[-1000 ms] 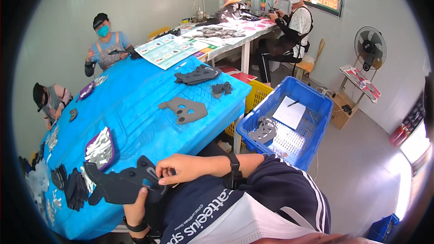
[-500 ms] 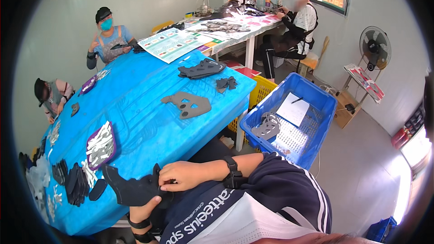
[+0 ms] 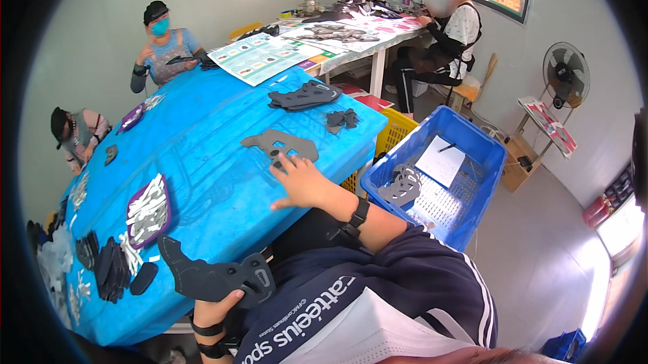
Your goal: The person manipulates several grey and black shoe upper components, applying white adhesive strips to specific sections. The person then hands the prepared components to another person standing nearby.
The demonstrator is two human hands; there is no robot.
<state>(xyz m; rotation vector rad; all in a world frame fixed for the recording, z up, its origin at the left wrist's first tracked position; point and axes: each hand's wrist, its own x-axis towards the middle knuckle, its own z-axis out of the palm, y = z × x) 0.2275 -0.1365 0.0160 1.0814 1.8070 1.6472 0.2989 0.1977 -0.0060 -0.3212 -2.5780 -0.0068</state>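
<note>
Dark panel (image 3: 206, 277) in left grip (image 3: 220, 307)

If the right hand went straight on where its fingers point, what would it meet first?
Most likely the grey piece on the blue table; the right hand overlaps its near edge in view, but contact is unclear.

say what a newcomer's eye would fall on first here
Probably the bright blue table cover across the left and middle. Next, perhaps, the left hand holding a dark cut-out piece low in view, and the right hand by a grey piece on the cover. A blue crate stands right of centre.
</note>
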